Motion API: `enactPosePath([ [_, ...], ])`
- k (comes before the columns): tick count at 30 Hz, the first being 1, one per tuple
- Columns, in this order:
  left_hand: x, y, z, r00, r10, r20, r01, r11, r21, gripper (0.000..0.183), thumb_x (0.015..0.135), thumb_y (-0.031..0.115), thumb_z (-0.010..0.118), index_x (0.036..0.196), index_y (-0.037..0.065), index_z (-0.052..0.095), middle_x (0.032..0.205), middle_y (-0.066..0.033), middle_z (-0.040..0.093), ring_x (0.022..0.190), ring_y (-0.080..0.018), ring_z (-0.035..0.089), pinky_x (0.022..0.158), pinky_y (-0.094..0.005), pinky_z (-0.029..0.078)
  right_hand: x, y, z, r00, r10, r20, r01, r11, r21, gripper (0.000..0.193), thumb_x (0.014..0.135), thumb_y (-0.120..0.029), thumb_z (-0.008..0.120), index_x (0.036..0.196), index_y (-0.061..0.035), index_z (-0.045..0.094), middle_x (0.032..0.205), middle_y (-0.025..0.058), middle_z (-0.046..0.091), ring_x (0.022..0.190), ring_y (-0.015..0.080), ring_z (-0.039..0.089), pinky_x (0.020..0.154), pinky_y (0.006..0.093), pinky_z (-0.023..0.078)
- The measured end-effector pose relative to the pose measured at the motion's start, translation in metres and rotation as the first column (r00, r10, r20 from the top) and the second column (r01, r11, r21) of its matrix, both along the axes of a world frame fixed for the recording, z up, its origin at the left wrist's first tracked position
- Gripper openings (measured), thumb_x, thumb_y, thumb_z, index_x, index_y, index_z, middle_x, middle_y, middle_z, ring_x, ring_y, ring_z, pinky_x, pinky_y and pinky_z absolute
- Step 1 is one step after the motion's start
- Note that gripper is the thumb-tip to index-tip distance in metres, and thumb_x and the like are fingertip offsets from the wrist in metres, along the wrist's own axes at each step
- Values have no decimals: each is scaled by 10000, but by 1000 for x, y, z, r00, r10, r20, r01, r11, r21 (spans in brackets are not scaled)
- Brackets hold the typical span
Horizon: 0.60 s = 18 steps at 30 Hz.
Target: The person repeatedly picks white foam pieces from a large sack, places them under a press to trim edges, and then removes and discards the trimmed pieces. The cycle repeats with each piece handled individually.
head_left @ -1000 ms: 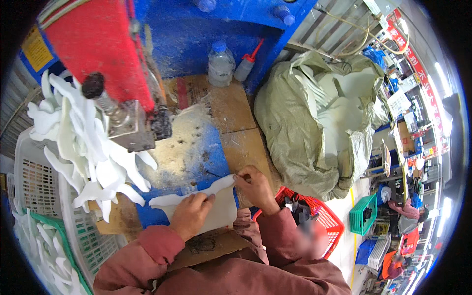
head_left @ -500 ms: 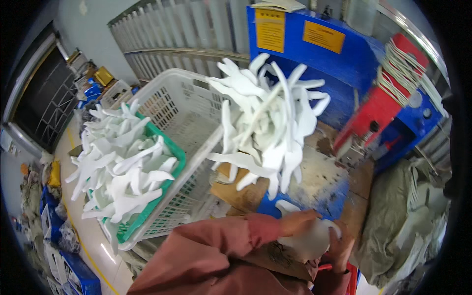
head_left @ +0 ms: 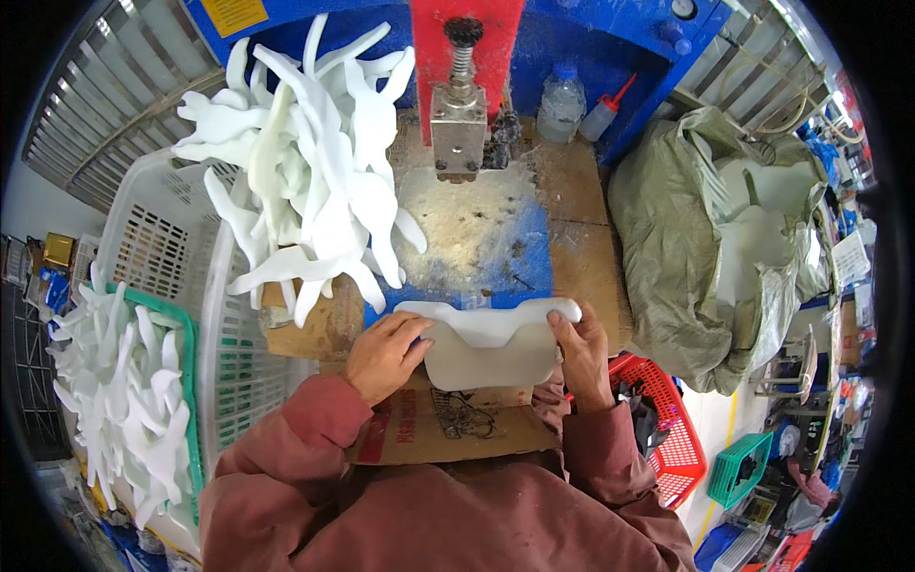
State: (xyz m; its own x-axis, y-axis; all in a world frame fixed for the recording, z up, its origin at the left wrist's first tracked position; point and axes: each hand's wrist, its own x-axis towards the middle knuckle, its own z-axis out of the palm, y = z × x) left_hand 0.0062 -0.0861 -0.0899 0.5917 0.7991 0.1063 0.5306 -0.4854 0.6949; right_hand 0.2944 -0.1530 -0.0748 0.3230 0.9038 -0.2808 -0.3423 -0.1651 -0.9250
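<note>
Between my hands is a curved white foam-like piece (head_left: pixel 486 324), with a greyish-beige part (head_left: pixel 491 362) in front of its dipped edge. I cannot tell whether that is a separate layer. My left hand (head_left: pixel 386 353) pinches the left end, thumb and fingers together. At the right end, my right hand (head_left: pixel 583 353) grips with the thumb on the near face and fingers behind. The piece is just in front of a blue work surface (head_left: pixel 534 272) dusted with pale powder. Above that surface, a metal head (head_left: pixel 459 133) with a spring hangs from a red machine arm (head_left: pixel 424 57).
A heap of white wavy pieces (head_left: pixel 324 172) rises left of the machine head. Further left, a white crate (head_left: pixel 238 353) stands beside a green-rimmed basket (head_left: pixel 193 410) of similar pieces. On the right are an olive sack (head_left: pixel 667 248), a red basket (head_left: pixel 681 448) and a clear bottle (head_left: pixel 562 105).
The view has swung right, bringing the machine head to the middle. My hands have moved apart to opposite ends of the foam piece, which now shows its full width.
</note>
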Motion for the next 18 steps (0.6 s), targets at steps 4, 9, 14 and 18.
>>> enactPosePath([
  [4,-10,-12,-10,999,8,-53,-10,999,-37,182,948,145,681,1110,62,690,1088,-92,689,986,-319,674,837,-405,560,1,7,-29,987,152,49,-140,970,-197,330,965,-196,748,1215,-1,656,1126,75,710,1002,142,658,867,324,542],
  [9,-18,-6,-21,997,72,-13,-70,993,92,128,929,100,694,1039,35,706,1062,-106,700,975,-331,683,834,-400,565,4,23,-22,950,278,142,-241,943,-230,262,940,-200,776,1107,-9,710,1018,48,734,891,126,671,759,307,560],
  [14,-31,-5,-30,995,89,44,-88,996,-23,135,894,48,713,1026,17,707,1113,-135,701,999,-347,684,862,-413,571,-41,1,22,464,158,872,-584,795,167,368,828,-76,791,1180,-10,709,1067,123,759,828,234,746,701,337,582],
  [18,-39,-10,-38,997,72,18,-71,997,-37,177,873,25,718,1049,13,710,1145,-156,704,1042,-363,682,892,-417,573,-60,-6,57,347,282,895,-671,741,27,509,758,-41,781,1254,4,678,1135,182,735,944,308,752,796,363,593],
])
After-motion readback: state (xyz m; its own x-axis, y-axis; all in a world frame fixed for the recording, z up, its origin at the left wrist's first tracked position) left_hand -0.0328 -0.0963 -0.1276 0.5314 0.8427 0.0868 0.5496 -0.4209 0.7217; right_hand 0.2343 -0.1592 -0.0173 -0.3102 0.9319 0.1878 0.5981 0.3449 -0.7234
